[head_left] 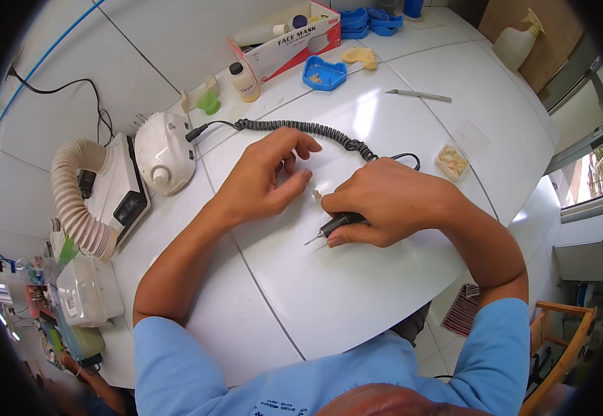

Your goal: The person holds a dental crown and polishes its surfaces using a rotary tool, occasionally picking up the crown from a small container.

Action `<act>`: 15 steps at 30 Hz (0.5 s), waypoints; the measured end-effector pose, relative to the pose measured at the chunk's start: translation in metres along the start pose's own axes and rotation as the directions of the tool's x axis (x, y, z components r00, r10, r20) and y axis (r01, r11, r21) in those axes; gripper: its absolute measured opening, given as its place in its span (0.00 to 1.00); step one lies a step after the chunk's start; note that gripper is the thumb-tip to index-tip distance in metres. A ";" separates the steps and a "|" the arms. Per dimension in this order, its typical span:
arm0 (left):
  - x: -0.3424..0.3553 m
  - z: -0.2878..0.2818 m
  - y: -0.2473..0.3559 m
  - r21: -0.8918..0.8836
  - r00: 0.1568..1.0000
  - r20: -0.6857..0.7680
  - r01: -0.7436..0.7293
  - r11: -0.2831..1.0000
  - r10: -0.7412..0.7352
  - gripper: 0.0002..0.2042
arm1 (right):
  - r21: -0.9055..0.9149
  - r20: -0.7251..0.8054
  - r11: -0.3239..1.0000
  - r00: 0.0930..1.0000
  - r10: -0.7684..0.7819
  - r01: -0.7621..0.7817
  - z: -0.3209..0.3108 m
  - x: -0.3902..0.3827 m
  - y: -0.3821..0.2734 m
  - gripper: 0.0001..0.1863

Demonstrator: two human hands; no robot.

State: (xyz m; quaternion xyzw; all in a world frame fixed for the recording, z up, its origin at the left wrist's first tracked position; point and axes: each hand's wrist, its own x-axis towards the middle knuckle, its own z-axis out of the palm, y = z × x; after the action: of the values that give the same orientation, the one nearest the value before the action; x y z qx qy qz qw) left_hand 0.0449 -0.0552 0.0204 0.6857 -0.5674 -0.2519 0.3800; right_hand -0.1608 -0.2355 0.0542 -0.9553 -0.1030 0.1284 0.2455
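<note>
A black rotary handpiece (343, 223) with a thin metal bur at its tip is gripped in my right hand (395, 201). The bur points down and left, toward the white tabletop (273, 277). Between my hands, close to the right index finger, is a small yellowish piece (316, 195); whether the finger touches it I cannot tell. My left hand (266, 173) hovers just left of that piece, thumb and index finger apart and the other fingers curled, with nothing visible in it. A coiled black cord (301, 126) runs behind both hands to a white control unit (165, 154).
Left of the unit sits a dust extractor with a ribbed hose (72, 187). Along the back are a small bottle (244, 82), a mask box (287, 45), a blue mould (324, 73) and a cream dental cast (360, 57). A metal tool (419, 95) and small clear box (452, 161) lie right.
</note>
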 end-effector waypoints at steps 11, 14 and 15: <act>-0.015 0.007 0.000 0.172 0.958 0.194 -0.243 0.955 0.209 0.27 | 0.060 0.012 0.998 1.000 -0.026 0.025 -0.012 -0.004 0.018 0.24; -0.017 0.011 0.002 0.211 0.954 0.196 -0.265 0.941 0.225 0.24 | 0.095 -0.001 0.994 0.999 -0.049 0.049 -0.014 -0.004 0.022 0.24; -0.016 0.012 0.001 0.221 0.951 0.203 -0.278 0.935 0.235 0.22 | 0.096 0.014 0.995 0.999 -0.040 0.038 -0.015 -0.003 0.023 0.24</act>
State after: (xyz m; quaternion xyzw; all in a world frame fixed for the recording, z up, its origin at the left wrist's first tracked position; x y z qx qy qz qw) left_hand 0.0313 -0.0425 0.0123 0.6229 -0.7101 -0.1859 0.2707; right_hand -0.1562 -0.2627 0.0556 -0.9392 -0.1172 0.1360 0.2927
